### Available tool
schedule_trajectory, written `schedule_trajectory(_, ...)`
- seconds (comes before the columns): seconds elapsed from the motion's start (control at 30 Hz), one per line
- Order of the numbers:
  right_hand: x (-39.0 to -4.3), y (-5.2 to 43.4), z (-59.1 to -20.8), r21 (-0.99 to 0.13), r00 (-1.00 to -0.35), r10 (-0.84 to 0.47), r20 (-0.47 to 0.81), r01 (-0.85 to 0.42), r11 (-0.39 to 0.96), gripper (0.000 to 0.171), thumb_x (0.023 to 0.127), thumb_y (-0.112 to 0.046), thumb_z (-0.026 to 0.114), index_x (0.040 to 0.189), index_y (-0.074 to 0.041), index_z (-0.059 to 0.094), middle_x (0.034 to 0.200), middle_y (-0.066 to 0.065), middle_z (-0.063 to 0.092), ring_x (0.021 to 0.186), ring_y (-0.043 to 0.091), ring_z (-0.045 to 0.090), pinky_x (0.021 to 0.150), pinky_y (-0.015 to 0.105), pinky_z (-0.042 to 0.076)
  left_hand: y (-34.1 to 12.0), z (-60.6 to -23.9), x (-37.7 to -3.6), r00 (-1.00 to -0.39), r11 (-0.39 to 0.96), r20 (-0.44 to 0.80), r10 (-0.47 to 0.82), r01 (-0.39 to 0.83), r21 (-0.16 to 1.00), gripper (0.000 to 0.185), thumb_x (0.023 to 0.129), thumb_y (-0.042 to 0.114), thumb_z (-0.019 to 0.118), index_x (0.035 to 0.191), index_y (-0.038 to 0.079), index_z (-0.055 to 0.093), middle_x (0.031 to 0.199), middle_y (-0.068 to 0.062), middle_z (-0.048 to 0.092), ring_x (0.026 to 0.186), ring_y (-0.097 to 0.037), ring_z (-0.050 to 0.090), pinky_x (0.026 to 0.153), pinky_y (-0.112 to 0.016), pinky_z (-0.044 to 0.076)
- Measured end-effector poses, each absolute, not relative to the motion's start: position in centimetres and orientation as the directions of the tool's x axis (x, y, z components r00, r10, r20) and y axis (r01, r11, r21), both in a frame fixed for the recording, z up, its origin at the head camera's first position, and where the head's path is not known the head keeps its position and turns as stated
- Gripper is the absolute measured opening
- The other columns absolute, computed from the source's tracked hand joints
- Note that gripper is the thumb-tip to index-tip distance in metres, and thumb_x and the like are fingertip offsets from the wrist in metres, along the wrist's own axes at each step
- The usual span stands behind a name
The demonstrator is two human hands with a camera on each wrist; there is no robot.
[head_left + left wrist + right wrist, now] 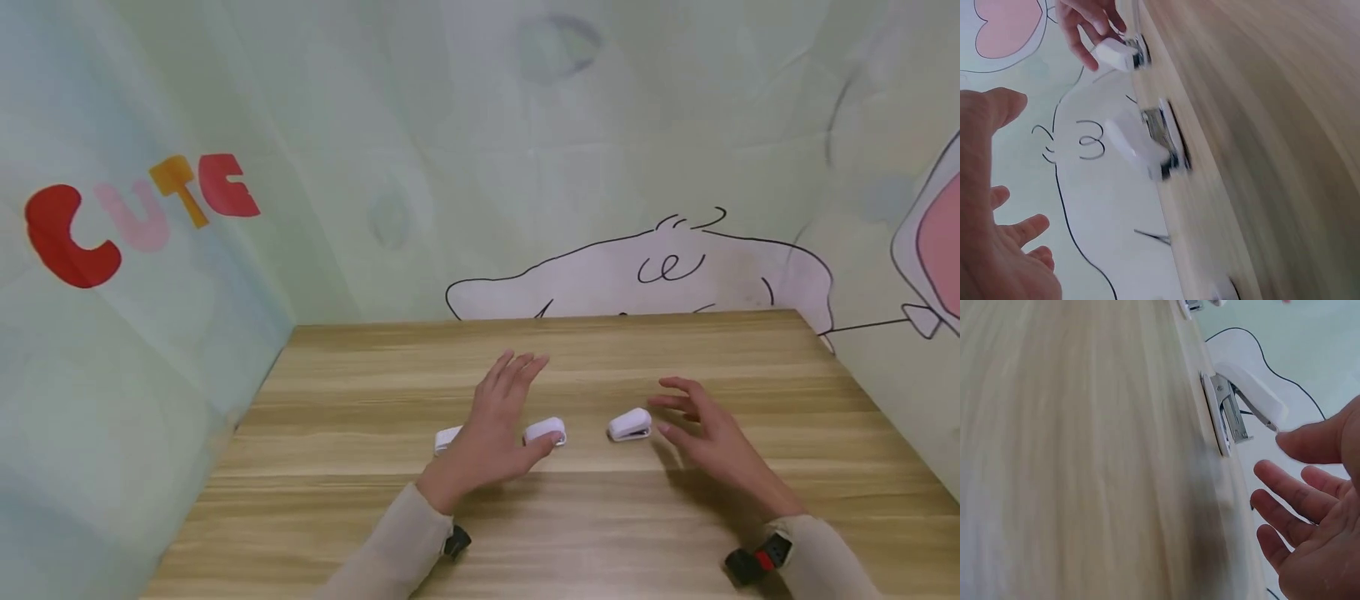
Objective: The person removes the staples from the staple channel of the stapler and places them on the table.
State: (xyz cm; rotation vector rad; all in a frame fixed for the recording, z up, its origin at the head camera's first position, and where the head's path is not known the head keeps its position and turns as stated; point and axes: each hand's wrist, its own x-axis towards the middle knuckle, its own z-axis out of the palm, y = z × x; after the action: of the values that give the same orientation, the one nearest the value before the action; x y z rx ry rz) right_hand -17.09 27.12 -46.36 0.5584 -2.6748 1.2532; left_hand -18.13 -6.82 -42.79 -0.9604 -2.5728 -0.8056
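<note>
3 white staplers in row on desk. Left hand spread, fingers loose, hovers over middle stapler, thumb near it. Right hand released, fingers just beside right stapler. Third stapler partly hidden behind left hand. Risk: careless sweep knocks light staplers, skidding them across smooth wood; hinged top may pinch fingertip.

Three small white staplers in a row across the table middle, bare wood open toward the near edge and along the far edge, walls closing off the far and left edges, narrow gaps between staplers.
</note>
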Motion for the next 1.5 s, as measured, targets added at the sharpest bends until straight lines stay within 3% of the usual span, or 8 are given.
schedule_trajectory(0.13,-17.5,26.8,-46.7,-0.773,-0.93,-0.264,0.256,-0.36,0.522,0.054,0.096,-0.009,0.067,0.143,-0.006,0.041,0.126,0.012,0.069,0.12,0.028,0.064,0.091,0.019,0.048,-4.3,-42.5,-18.3,-0.736,0.582,0.411,0.538,0.677,0.45,0.09,0.088,0.043,0.07,0.16,0.026,0.018,0.159,0.004,0.032,0.153,-0.027,0.014,0.118,-0.059,0.02)
schedule_trajectory(0.3,-17.9,26.5,-47.3,-0.827,-0.94,-0.243,0.24,-0.329,0.455,0.056,0.092,-0.004,0.07,0.141,-0.002,0.044,0.122,0.016,0.071,0.116,0.01,0.063,0.092,0.014,0.044,-1.3,-42.7,-18.4,-0.775,0.559,0.331,0.537,0.622,0.549,0.089,0.09,0.041,0.069,0.16,0.029,0.016,0.16,-0.002,0.032,0.151,-0.026,0.021,0.118,-0.056,0.024)
schedule_trajectory(0.63,-18.4,26.1,-48.6,-0.9,-0.959,-0.206,0.196,-0.259,0.35,0.057,0.088,0.001,0.073,0.138,0.001,0.045,0.119,0.02,0.07,0.109,-0.002,0.062,0.091,0.016,0.045,2.9,-44.6,-19.0,-0.777,0.47,0.344,0.526,0.604,0.644,0.087,0.088,0.028,0.073,0.158,0.022,0.022,0.136,-0.009,0.059,0.125,-0.029,0.056,0.104,-0.041,0.044)
schedule_trajectory(0.9,-18.3,25.9,-48.3,-0.898,-0.976,-0.165,0.14,-0.195,0.394,0.056,0.088,-0.002,0.075,0.137,-0.002,0.048,0.118,0.016,0.072,0.113,0.003,0.062,0.094,0.011,0.038,5.1,-45.5,-19.1,-0.819,0.531,0.247,0.518,0.534,0.658,0.084,0.088,0.021,0.075,0.157,0.021,0.026,0.128,-0.005,0.064,0.112,-0.02,0.059,0.096,-0.032,0.047)
schedule_trajectory(1.2,-18.1,25.9,-48.3,-0.882,-0.978,-0.146,0.146,-0.196,0.429,0.054,0.086,-0.002,0.077,0.134,-0.002,0.051,0.115,0.015,0.073,0.11,0.005,0.065,0.093,0.01,0.039,6.8,-46.0,-19.7,-0.795,0.576,0.318,0.516,0.597,0.558,0.08,0.088,0.016,0.077,0.153,0.018,0.031,0.102,0.003,0.066,0.089,-0.014,0.059,0.084,-0.028,0.048)
schedule_trajectory(1.3,-18.2,25.7,-48.4,-0.869,-0.981,-0.136,0.135,-0.183,0.459,0.054,0.086,-0.006,0.078,0.133,-0.004,0.052,0.114,0.012,0.074,0.113,0.014,0.065,0.098,0.019,0.039,6.8,-46.0,-19.9,-0.792,0.577,0.337,0.509,0.604,0.55,0.08,0.087,0.013,0.078,0.152,0.017,0.032,0.097,0.004,0.067,0.086,-0.013,0.06,0.082,-0.026,0.049)
schedule_trajectory(1.5,-18.2,25.6,-48.3,-0.857,-0.988,-0.113,0.11,-0.152,0.492,0.052,0.087,-0.01,0.078,0.131,-0.008,0.051,0.112,0.008,0.075,0.117,0.029,0.064,0.105,0.049,0.033,5.9,-44.9,-20.1,-0.799,0.597,0.304,0.518,0.593,0.541,0.085,0.088,0.011,0.077,0.155,0.022,0.026,0.103,0.003,0.069,0.09,-0.014,0.062,0.084,-0.028,0.051)
